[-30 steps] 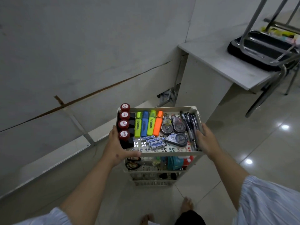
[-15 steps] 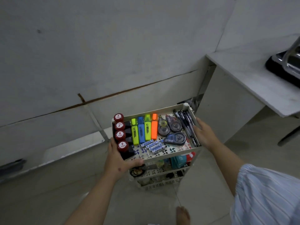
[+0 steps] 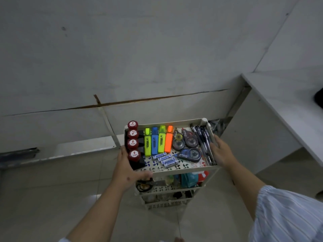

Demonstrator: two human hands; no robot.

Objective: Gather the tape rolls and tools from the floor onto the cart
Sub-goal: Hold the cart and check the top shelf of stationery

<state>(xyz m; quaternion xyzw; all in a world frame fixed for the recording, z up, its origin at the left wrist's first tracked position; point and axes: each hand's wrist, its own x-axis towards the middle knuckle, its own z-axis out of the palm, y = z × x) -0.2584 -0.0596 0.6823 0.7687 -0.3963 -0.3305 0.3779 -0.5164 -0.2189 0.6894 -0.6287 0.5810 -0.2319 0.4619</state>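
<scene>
A cream three-tier plastic cart [image 3: 176, 170] stands on the tiled floor in front of me. My left hand [image 3: 127, 170] grips the top tray's left front corner. My right hand [image 3: 221, 153] holds its right rim. The top tray carries several red-capped stamps [image 3: 133, 143], several highlighters [image 3: 158, 142], three correction-tape dispensers [image 3: 187, 147], small batteries [image 3: 166, 159] and dark pens [image 3: 204, 140]. On the middle shelf lie scissors [image 3: 145, 184] and a teal tape dispenser [image 3: 187, 179], partly hidden by the top tray.
A grey wall [image 3: 139, 58] with a cracked seam runs close behind the cart. A white desk [image 3: 283, 105] stands to the right, its side panel near the cart. A pale board [image 3: 83, 148] leans along the wall base at left. Tiled floor [image 3: 52, 198] lies around me.
The view has swung left and the desk has slid toward the right edge; the chair on it is out of sight. Both hands keep their hold on the cart.
</scene>
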